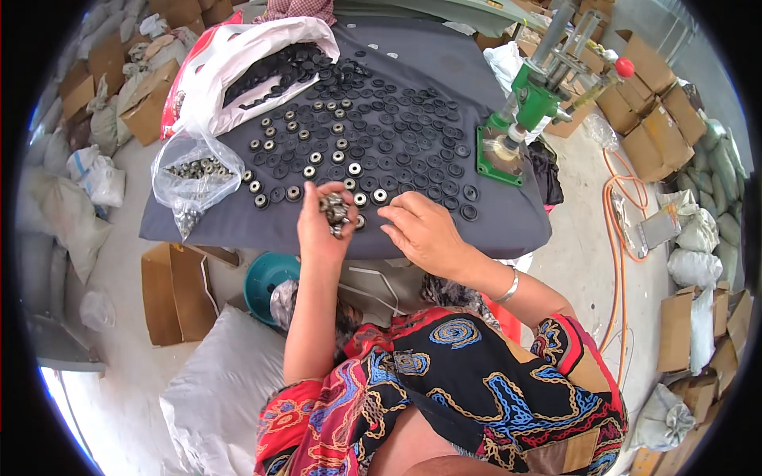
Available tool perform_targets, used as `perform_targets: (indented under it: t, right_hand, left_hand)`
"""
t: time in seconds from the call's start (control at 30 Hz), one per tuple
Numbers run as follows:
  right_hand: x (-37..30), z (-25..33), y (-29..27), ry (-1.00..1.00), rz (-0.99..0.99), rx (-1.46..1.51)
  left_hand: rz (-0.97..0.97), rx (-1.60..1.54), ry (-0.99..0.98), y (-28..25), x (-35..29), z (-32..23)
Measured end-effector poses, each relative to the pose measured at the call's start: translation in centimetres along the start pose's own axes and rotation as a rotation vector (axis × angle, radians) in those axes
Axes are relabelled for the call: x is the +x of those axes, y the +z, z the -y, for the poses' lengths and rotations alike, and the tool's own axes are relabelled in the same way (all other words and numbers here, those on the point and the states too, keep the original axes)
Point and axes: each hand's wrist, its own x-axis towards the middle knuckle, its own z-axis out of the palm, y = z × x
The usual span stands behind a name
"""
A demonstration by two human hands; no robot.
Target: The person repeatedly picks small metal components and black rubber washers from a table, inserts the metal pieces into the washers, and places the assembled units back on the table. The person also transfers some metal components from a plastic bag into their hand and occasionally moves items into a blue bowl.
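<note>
My left hand [321, 222] is cupped around a heap of small metal bearings [336, 208], held near the front edge of the cloth-covered table [262, 230]. Close to its right, my right hand [421, 230] is closed with the thumb and fingertips together; whatever is between them is hidden. Just beyond those fingertips lies a black plastic disc with a shiny bearing [379, 195] at its centre. Many black discs [413, 127] are spread over the dark cloth, and those on the left and middle carry metal bearings.
A clear plastic bag [194, 176] of metal bearings sits at the table's left edge. Behind it, a red and white sack [214, 55] spills black discs. At the right stands a green hand press [516, 119] with a red knob. Below are a teal basin [258, 282] and a cardboard box [171, 293].
</note>
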Motion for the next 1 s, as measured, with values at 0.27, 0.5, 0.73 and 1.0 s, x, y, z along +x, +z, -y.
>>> perform_targets:
  t: [0.27,0.5,0.73,1.0]
  right_hand:
    - [-5.0,0.9,-0.4,-0.002,0.276,-0.018]
    - [-7.4,1.5,-0.4,0.091,0.562,-0.02]
    - [-8.6,0.8,1.0,0.06,0.428,0.176]
    - [-3.4,-4.6,0.4,0.078,0.244,0.077]
  left_hand:
    - [-0.184,0.218,-0.376,1.2,-7.4,7.5]
    - [-0.153,0.316,-0.436,0.3,-10.5,10.8]
    - [-0.278,0.226,-0.371,0.0,-11.3,11.6]
    - [-0.097,0.041,-0.331,-2.6,-10.4,11.3]
